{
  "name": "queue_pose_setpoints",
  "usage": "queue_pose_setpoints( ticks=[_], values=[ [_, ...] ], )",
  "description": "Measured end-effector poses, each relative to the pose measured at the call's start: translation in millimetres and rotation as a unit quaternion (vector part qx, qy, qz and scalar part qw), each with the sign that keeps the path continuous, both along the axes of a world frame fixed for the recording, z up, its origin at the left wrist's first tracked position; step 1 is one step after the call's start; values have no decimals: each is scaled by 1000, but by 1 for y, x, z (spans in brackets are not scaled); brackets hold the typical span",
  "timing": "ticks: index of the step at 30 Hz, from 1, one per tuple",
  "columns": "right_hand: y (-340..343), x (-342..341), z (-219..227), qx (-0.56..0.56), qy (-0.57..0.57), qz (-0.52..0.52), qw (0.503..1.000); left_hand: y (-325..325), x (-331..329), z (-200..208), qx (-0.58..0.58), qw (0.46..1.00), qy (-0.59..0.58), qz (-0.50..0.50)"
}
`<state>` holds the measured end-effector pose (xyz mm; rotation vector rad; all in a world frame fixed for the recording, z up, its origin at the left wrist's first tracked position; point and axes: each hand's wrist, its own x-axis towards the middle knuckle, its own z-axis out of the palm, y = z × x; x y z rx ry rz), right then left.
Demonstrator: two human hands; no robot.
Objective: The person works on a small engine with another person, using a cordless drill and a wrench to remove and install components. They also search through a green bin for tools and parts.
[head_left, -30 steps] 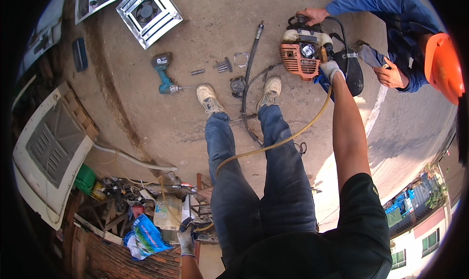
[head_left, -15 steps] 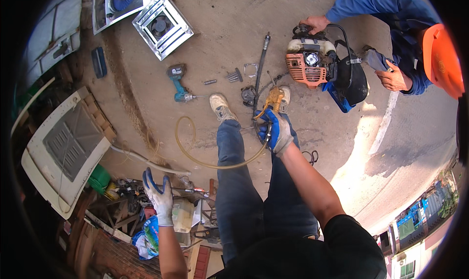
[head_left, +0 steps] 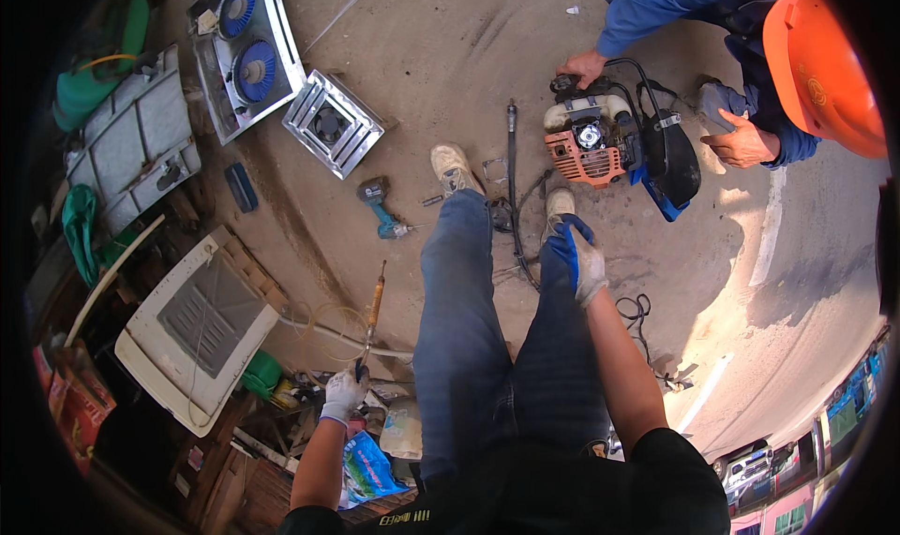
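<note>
While the gloved left grip (head_left: 344, 391) is clamped on the near end of an amber-handled tool (head_left: 377, 301), the tool's slim tip points to the far side. The tool is at left, beside the left leg and over the edge of the clutter. The gloved right grip (head_left: 581, 261) is at the right shin, fingers bent; cannot tell whether they are apart or together, or whether it touches the leg.

On the floor, a teal-and-black drill (head_left: 380, 209) lies left of the left shoe (head_left: 452, 167). A black hose (head_left: 513, 160) runs between the two shoes. Far right, an orange-and-white engine (head_left: 586, 150) sits on the floor, black guard (head_left: 673, 165) at its right. A co-worker in an orange hard hat (head_left: 825, 75) has one bare hand (head_left: 583, 68) on the engine's far end, the other (head_left: 742, 141) to the right of the guard.

Far left: square metal frame with a fan (head_left: 330, 124), next to a panel with two blue discs (head_left: 246, 38). Near left: cream panel (head_left: 197, 329), blue bag (head_left: 370, 465), translucent container (head_left: 401, 429).
</note>
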<state>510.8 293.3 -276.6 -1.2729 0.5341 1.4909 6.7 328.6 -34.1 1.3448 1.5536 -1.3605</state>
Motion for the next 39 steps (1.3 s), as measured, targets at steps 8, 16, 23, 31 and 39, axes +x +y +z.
queue_pose_setpoints(
  ticks=[8,16,23,31,39],
  values=[
    [-172,122,49,-380,-209,34,900,29,-26,17,-301,922,-141,-200],
    [-126,-133,126,-465,-72,111,875,580,28,-208,108,983,-86,-122],
    [47,-145,-27,-364,-23,-61,929,750,394,-306,84,848,-275,-445],
    [149,-72,-220,-278,-240,95,925,520,598,-454,-209,544,-332,-741],
    [144,-133,-299,-286,-187,-5,940,357,563,-527,-348,304,-593,-660]
  ],
)
